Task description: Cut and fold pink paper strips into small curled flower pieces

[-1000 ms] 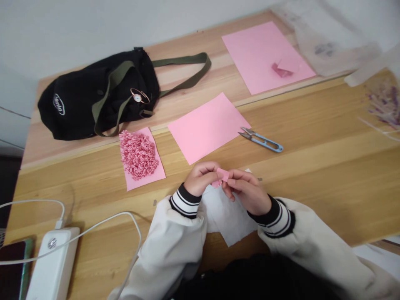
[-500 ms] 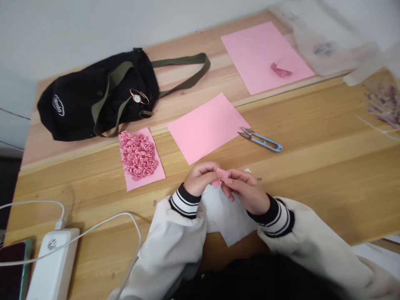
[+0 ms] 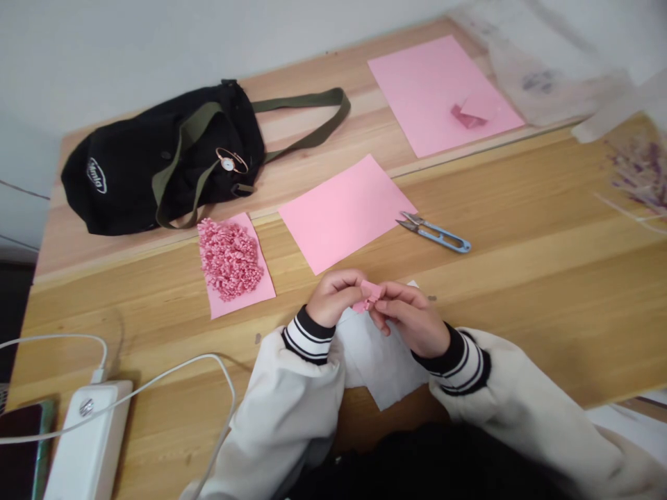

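A small folded piece of pink paper is pinched between my two hands, above white paper sheets. My left hand is closed on its left side, thumb on top. At its right side my right hand grips with thumb and fingers. The paper's lower edge looks creased or cut, but fingers hide part of it. Beyond my hands lies a flat pink paper sheet. Blue-handled thread snips rest with their blade tips at its right corner.
Many tiny pink paper curls are heaped on a pink card at left. A black bag with a watch lies behind. A larger pink sheet, a white power bank and its cable are also on the table.
My right thumb has shifted slightly right on the pink paper, so more of the paper's folded edge shows. The left hand and the things on the table have stayed put.
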`<state>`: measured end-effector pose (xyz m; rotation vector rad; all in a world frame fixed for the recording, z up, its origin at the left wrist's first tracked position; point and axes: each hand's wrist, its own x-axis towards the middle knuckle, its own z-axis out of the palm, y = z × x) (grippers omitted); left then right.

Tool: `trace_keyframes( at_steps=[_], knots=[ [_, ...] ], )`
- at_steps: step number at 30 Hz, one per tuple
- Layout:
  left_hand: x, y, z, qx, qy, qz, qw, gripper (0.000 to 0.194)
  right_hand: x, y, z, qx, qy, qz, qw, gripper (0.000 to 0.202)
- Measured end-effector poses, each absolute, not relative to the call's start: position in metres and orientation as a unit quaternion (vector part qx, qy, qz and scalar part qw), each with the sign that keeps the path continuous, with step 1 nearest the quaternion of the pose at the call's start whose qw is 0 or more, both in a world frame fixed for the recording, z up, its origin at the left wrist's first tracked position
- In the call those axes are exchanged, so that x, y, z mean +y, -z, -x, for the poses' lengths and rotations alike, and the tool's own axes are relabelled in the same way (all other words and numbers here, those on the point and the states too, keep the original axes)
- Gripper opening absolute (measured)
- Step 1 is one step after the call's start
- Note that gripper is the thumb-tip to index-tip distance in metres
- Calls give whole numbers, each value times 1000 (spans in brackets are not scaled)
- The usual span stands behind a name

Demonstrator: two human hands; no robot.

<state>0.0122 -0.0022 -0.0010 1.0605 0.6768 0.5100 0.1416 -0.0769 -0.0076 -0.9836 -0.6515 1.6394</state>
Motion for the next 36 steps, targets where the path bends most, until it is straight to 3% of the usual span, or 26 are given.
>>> trace_keyframes(
  at_steps=[4,12,36],
  knots=[
    [-2,1,-12,308,-239,-498,775,26,-77,9,-143,-280,-689,401,535,7],
    [-2,1,-12,313,-232,-491,780,28,-76,3,-141,-289,-678,420,529,24],
    [-4,-1,-13,311,-219,-466,799,28,-75,3,-140,-282,-677,420,534,21]
  ],
)
